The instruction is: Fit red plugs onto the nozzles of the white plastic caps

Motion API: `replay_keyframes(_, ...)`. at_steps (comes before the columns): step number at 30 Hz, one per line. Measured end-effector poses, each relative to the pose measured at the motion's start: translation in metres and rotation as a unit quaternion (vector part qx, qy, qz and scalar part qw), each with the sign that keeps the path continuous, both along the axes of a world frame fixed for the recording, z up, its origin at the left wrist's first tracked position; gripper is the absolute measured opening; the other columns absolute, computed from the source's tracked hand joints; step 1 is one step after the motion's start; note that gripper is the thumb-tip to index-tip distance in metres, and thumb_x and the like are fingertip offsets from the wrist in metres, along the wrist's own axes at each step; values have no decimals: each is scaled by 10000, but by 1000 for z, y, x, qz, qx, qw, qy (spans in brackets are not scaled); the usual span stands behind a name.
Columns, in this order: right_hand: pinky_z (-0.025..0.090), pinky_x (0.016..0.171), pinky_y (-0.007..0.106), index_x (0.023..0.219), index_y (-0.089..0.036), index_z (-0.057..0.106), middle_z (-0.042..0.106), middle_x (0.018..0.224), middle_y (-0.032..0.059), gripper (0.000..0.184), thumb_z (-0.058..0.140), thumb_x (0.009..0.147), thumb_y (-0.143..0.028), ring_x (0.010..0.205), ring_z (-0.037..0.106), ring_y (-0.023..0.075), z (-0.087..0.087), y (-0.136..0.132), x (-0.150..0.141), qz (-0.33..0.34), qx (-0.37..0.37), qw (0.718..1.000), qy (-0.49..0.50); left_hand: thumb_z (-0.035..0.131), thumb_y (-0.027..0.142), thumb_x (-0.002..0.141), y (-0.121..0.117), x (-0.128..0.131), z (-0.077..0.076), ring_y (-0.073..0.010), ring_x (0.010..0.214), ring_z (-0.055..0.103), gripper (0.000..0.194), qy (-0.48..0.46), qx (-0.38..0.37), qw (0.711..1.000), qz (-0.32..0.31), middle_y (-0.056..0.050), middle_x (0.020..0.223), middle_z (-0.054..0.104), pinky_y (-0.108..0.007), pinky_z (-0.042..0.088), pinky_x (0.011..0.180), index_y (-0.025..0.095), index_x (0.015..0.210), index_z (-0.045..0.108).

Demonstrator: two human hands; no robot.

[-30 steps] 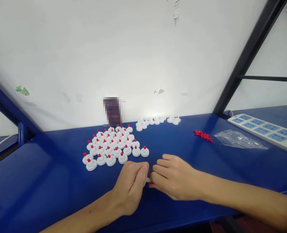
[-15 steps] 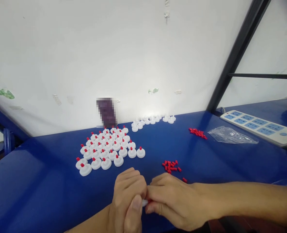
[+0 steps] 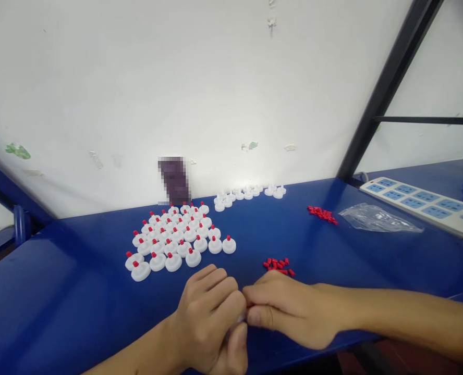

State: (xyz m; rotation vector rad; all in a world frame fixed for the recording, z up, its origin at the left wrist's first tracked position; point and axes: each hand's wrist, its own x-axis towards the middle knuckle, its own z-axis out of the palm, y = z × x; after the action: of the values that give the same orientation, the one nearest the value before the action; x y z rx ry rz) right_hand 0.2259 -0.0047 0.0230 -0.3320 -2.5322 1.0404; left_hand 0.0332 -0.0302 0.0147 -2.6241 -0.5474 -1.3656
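My left hand (image 3: 210, 317) is closed around a white nozzle cap (image 3: 241, 317), and only a sliver of its spout shows between the fingers. Pressed up against it, my right hand (image 3: 290, 310) pinches a small red tip cap at the spout's end, almost hidden by the fingertips. Beyond my right hand lies a small group of loose red tip caps (image 3: 279, 264). To the left stand many white nozzle caps with red tips (image 3: 172, 237), packed close together on the blue table (image 3: 78, 302).
White nozzle caps without red tips (image 3: 239, 195) stand by the wall. A second red tip cap pile (image 3: 323, 214) lies at the right, beside a clear plastic bag (image 3: 376, 217) and a white power strip (image 3: 423, 205). A blurred dark object (image 3: 175, 179) leans on the wall.
Both hands have shifted slightly right and press closer together. The left hand has rolled, so less of the white spout and red tip cap shows.
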Motion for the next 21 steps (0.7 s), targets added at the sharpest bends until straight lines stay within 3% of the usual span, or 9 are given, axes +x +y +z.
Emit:
replay_keyframes(4, 328, 602, 233, 774, -199, 391, 397, 673, -50, 356, 312, 1059, -397, 594, 373, 93, 6, 7, 6, -40, 7, 999, -2, 425, 186, 952, 2, -6, -5, -167, 616, 430, 136, -12, -22, 999, 23, -32, 705, 512, -313, 370, 531, 158, 880, 538)
replay_keyframes(7, 296, 579, 228, 751, -194, 385, 363, 651, -61, 349, 356, 1056, -362, 573, 337, 84, 11, 9, 9, -75, 15, 997, 0, 456, 252, 1007, 2, -10, -10, -188, 767, 485, 178, -3, -66, 997, 36, -79, 880, 529, -322, 460, 632, 127, 1075, 562)
replay_keyframes(9, 277, 560, 225, 733, -188, 391, 340, 633, -66, 359, 376, 1052, -351, 558, 317, 79, 12, 11, 11, -97, 14, 995, 9, 516, 195, 986, 3, -11, -12, -184, 819, 491, 176, 1, -75, 996, 47, -90, 964, 514, -316, 480, 674, 131, 1145, 559)
replay_keyframes(13, 279, 543, 216, 762, -175, 490, 350, 614, -69, 364, 397, 1045, -385, 549, 325, 78, 10, 16, 11, -126, -24, 992, 7, 572, 15, 885, 8, -9, -12, -148, 790, 482, 265, -15, -68, 995, 76, -59, 980, 467, -282, 466, 665, 168, 1101, 585)
replay_keyframes(16, 271, 519, 215, 700, -174, 445, 331, 603, -66, 443, 383, 1037, -455, 548, 306, 80, 6, 23, 9, -149, -74, 986, -1, 592, 39, 877, 13, -8, -12, -142, 750, 490, 197, -20, -79, 992, 93, -32, 906, 472, -278, 451, 641, 180, 1014, 581)
replay_keyframes(21, 248, 509, 216, 645, -180, 368, 302, 564, -73, 474, 418, 1023, -463, 523, 283, 74, -2, 36, 11, -158, -30, 987, -7, 563, 121, 914, 21, -11, -16, -167, 784, 547, 158, 24, -123, 985, 122, -45, 944, 530, -306, 491, 685, 203, 1049, 566)
